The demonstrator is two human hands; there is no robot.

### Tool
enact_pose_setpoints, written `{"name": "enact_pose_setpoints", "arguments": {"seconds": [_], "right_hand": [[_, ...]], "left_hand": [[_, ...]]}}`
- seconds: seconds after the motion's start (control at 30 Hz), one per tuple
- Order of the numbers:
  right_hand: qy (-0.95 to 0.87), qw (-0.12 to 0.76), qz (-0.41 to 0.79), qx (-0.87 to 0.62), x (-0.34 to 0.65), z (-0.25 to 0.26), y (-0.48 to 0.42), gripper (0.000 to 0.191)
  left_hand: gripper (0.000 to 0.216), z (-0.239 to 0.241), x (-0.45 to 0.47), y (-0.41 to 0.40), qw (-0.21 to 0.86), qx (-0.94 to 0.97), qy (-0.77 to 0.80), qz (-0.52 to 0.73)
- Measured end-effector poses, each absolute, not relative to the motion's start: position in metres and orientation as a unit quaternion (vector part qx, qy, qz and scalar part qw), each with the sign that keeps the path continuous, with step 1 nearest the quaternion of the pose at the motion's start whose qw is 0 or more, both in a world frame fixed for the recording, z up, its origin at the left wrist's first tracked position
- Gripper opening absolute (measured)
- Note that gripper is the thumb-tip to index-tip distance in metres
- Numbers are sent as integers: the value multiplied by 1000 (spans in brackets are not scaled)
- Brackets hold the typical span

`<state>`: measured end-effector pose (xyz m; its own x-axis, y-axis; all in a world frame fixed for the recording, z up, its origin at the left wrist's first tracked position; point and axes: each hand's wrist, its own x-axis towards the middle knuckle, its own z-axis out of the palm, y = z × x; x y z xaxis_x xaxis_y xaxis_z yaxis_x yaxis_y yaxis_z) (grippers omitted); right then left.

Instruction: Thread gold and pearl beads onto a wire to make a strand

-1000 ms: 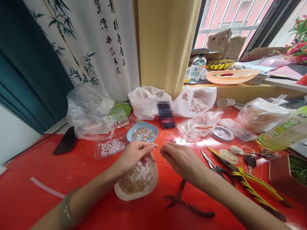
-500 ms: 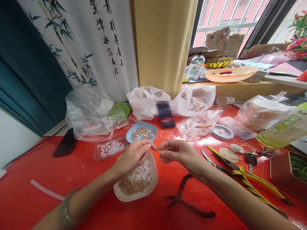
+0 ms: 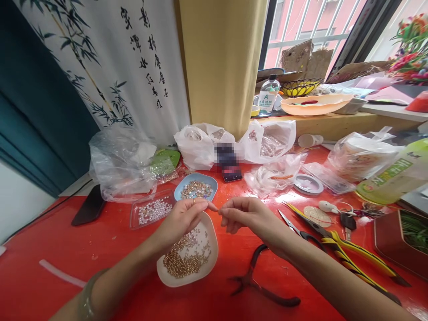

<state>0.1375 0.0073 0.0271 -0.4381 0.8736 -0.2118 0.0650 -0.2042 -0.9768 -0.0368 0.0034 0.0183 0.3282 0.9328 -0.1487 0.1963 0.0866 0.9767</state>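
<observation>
A glossy red tabletop [image 3: 110, 249] fills the foreground, set against a white hanging [image 3: 110, 67] painted with bamboo and columns of black brush characters too cursive to read, a mustard curtain [image 3: 220, 62], and a barred window [image 3: 310, 22] above a cluttered wooden sill [image 3: 334, 122]. On the sill a clear bottle [image 3: 267, 97] carries a green "A" on its label; a pale green bottle [image 3: 394, 176] lying at the right edge has writing too blurred to read. Three dishes of beads sit near the middle: a white dish [image 3: 187, 258] of gold beads, a blue dish [image 3: 196, 188] of mixed beads, and a clear tray [image 3: 152, 210] of white pearls. Tools lie on the right: one pair of dark pliers [image 3: 264, 278], one pair of yellow-and-black pliers [image 3: 347, 254], one pair of scissors [image 3: 297, 229]. The left hand [image 3: 183, 218] and right hand [image 3: 247, 214] meet fingertip to fingertip just above the white dish's far rim, each with thumb and forefinger pressed together in a pinch; whatever they pinch is too small to make out.
</observation>
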Motion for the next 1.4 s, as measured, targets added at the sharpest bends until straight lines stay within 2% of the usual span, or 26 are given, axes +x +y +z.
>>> {"name": "enact_pose_setpoints", "arguments": {"seconds": [0.63,0.87,1.03,1.23,1.4], "right_hand": [[-543,292,663,-425,128,14,2,18],[-665,375,575,-296,124,-9,-1,9],[-686,332,586,-275,120,-14,-4,13],[-740,337,484,-325,125,-2,-4,12],[-752,322,468,-335,131,21,-6,13]], "left_hand": [[34,12,-37,6,594,579,471,299],[34,22,-37,0,610,568,453,315],[35,25,-36,-5,610,615,437,242],[40,35,-40,-11,497,666,515,211],[30,41,-43,-15,265,747,559,243]]}}
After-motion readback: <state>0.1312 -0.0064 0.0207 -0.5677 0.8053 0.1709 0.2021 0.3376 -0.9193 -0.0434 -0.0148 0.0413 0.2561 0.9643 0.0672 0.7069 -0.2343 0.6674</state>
